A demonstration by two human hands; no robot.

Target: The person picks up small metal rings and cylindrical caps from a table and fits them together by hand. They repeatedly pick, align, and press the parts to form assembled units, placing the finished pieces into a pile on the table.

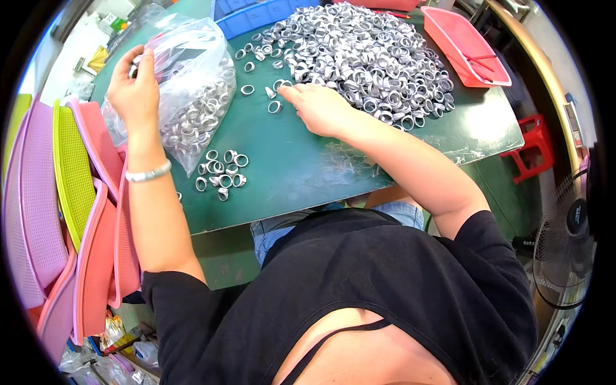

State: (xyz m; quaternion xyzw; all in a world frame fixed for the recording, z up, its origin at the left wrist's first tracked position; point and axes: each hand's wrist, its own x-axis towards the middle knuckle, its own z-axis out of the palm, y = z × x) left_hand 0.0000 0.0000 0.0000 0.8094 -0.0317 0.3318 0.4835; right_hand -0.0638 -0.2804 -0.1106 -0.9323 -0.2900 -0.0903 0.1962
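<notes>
My left hand [133, 96] is raised beside a clear plastic bag [192, 51], its fingers curled round a few silvery metal rings [134, 67]. Inside the bag lie many similar rings, seen through the film. Over the table, my right hand [319, 110] has its fingertips pinched at the edge of one metal ring [280, 84]. Two more rings lie just below those fingertips. A big heap of metal rings [366, 51] spreads beyond the right hand. Nearer to me, a small group of rings [221, 172] sits apart on the green table [289, 167].
A blue tray [256, 22] stands at the far edge. At the far right lies a red tray [459, 45] with red sticks in it. Stacked purple, green and pink baskets [83, 192] crowd my left side. A red stool [531, 147] and a black fan [564, 237] are on the right.
</notes>
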